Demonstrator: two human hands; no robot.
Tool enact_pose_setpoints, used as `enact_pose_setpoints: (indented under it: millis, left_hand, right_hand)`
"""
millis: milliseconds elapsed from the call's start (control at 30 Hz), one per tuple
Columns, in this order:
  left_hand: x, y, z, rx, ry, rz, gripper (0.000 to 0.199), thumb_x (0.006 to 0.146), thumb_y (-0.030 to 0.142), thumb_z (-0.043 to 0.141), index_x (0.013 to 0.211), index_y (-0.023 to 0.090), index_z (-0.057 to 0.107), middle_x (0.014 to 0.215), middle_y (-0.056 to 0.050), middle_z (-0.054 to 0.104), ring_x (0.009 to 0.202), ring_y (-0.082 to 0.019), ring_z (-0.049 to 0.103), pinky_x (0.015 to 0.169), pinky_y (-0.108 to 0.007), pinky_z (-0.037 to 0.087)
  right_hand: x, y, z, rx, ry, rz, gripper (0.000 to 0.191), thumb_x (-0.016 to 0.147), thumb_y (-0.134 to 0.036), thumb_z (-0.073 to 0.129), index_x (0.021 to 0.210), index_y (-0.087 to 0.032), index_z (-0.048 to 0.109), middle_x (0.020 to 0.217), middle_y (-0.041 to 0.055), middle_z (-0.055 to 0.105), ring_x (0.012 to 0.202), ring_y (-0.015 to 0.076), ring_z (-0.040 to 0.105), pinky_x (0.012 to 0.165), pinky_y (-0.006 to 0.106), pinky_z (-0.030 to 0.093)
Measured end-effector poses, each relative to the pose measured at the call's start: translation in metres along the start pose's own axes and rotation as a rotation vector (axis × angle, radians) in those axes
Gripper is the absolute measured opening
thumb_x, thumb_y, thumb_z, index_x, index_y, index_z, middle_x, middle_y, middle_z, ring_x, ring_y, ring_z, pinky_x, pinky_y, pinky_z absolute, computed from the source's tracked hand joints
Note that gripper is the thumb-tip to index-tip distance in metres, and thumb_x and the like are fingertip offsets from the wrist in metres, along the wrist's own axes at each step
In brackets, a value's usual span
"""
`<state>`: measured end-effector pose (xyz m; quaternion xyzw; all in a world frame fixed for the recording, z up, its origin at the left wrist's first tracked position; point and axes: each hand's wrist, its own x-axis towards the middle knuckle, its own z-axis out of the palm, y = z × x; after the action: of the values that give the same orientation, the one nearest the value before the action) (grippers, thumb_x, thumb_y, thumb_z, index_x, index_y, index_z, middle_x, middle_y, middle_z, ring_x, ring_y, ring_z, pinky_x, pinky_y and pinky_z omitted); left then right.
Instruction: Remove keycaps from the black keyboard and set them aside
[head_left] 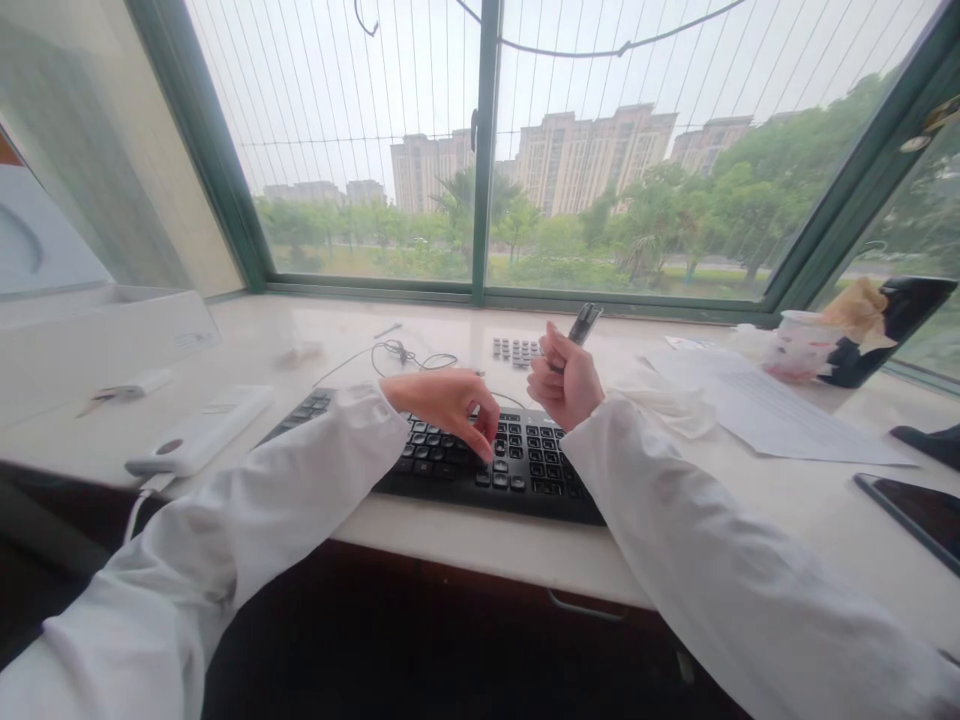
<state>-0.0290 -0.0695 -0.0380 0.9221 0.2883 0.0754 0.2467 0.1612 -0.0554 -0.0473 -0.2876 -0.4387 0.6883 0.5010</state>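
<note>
My left hand point(448, 405) is curved over a black computer keyboard point(487, 470), with its fingertips down on the keys and nothing held. My right hand point(566, 378) is closed around a slim black pen-like object point(583, 323), which sticks up and away from the fist. That hand is raised just behind the keyboard's far edge. Both white sleeves point(300, 500) cover my forearms and hide the keyboard's near left part.
A tangled black cable point(405, 352) and a small numeric keypad point(516, 350) lie behind the keyboard on a white sill. A white power bank point(199, 430) and keys point(124, 393) lie left. Papers point(765, 405), a cup point(799, 345) and a phone point(915, 515) lie right.
</note>
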Motion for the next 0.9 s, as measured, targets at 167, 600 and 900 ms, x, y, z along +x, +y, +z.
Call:
enact_pose_setpoints:
  millis: [167, 600, 900]
  left_hand:
    - [-0.004, 0.01, 0.011, 0.189, 0.169, -0.033, 0.078, 0.049, 0.066, 0.081, 0.115, 0.027, 0.065, 0.111, -0.004, 0.067, 0.103, -0.026, 0.06, 0.09, -0.031, 0.043]
    - [-0.004, -0.04, -0.006, 0.441, 0.26, -0.347, 0.048, 0.091, 0.056, 0.048, 0.123, 0.025, 0.064, 0.126, -0.007, 0.063, 0.114, -0.026, 0.057, 0.099, -0.036, 0.039]
    - [-0.005, -0.073, -0.01, 0.488, 0.097, -0.517, 0.045, 0.097, 0.045, 0.034, 0.124, 0.026, 0.064, 0.129, -0.005, 0.063, 0.117, -0.024, 0.057, 0.1, -0.036, 0.041]
  right_hand:
    - [0.005, -0.004, -0.002, -0.025, 0.15, -0.075, 0.05, 0.095, -0.048, 0.045, 0.063, -0.022, 0.017, 0.037, -0.0093, 0.016, 0.034, 0.0058, 0.009, 0.037, 0.024, 0.005]
    - [0.017, -0.012, -0.019, 0.046, 0.259, -0.188, 0.045, 0.091, -0.037, 0.05, 0.062, -0.023, 0.019, 0.037, -0.0096, 0.016, 0.034, 0.0061, 0.009, 0.035, 0.024, 0.004]
    - [0.021, -0.009, -0.024, 0.071, 0.275, -0.205, 0.047, 0.086, -0.035, 0.056, 0.059, -0.023, 0.02, 0.035, -0.0101, 0.018, 0.032, 0.0047, 0.01, 0.033, 0.021, 0.005]
